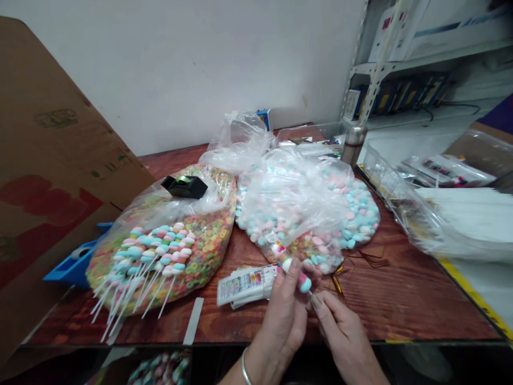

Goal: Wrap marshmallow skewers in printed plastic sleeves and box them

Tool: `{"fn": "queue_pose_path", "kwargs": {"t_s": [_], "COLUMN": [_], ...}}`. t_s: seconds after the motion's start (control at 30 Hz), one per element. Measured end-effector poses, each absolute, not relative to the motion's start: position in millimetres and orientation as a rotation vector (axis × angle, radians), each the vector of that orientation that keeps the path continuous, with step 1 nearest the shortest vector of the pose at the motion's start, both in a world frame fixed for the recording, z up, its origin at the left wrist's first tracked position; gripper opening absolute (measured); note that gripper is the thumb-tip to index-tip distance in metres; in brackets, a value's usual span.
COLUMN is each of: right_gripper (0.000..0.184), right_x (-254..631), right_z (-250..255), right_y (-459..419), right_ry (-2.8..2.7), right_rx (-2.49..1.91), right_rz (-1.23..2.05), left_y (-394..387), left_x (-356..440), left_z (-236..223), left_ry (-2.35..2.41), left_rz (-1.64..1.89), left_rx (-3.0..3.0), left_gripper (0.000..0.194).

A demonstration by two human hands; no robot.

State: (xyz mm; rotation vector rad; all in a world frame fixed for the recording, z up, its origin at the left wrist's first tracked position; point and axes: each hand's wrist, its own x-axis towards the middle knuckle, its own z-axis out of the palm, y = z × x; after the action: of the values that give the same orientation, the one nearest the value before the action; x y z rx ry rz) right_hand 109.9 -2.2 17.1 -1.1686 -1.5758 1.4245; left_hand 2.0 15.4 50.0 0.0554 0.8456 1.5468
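Left hand [280,321] clamped on a candy stick [294,275] over the wooden table [401,299], right hand [340,334] just beside it, fingertips [316,302] at the stick's lower end, printed labels [246,284] nearby, bag of pastel candies [308,208] behind

Pastel candy skewer [296,275], pink & blue beads on white stick, held diagonally, stick end pointing down-right, wrapped by fingers of left hand [280,321]. Right hand [344,334] just beside stick end, thumb close, contact unclear. Bunch of similar skewers [152,254] lies fanned out on clear bag of colored cereal rings [208,251], sticks pointing down-left, well apart from hands.
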Motion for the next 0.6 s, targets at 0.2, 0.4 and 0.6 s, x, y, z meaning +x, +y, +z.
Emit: {"fn": "queue_pose_path", "kwargs": {"t_s": [0.2,0.4,0.6], "right_gripper": [0.034,0.03,0.033], "right_x": [115,106,108], "right_z": [9,2,3], "right_y": [-15,-16,-4], "right_ry": [-1.68,-1.747,-1.68], "right_rx": [-1.212,-1.176,-1.183], "right_rz": [1.292,1.101,1.288], "left_y": [26,13,10], "left_x": [-24,8,7], "left_z": [56,47,43], "left_ry": [0.714,0.829,0.799], "left_rz": [1.668,1.609,1.555], "left_rx": [0.079,0.129,0.086], "left_gripper": [0.026,0.023,0.025]}}
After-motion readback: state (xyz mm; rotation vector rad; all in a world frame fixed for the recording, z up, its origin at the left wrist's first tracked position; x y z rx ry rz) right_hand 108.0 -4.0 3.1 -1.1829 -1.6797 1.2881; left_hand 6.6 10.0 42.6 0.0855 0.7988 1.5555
